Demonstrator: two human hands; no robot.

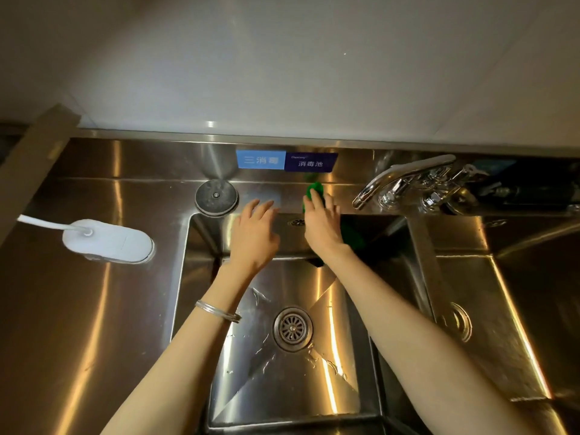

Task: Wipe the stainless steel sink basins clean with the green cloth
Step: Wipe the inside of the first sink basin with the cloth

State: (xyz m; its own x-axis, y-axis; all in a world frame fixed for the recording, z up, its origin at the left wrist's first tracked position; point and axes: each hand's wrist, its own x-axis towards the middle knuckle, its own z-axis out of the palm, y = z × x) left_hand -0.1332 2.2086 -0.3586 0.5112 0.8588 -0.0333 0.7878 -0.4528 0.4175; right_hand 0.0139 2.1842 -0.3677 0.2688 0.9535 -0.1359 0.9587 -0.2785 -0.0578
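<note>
A stainless steel sink basin (332, 365) with a round drain (292, 328) fills the middle of the head view. My right hand (323, 224) presses the green cloth (314, 189) against the ledge behind the basin, and part of the cloth hangs down the back wall. My left hand (254, 233) rests flat on the basin's back rim, fingers spread, holding nothing. A bracelet sits on my left wrist. A second basin (539, 309) lies to the right.
A chrome faucet (405, 180) stands on the ledge right of the cloth. A round metal stopper (216, 197) lies left of my left hand. A white oval device with a cord (108, 241) sits on the left drainboard. Blue labels (287, 160) are stuck on the backsplash.
</note>
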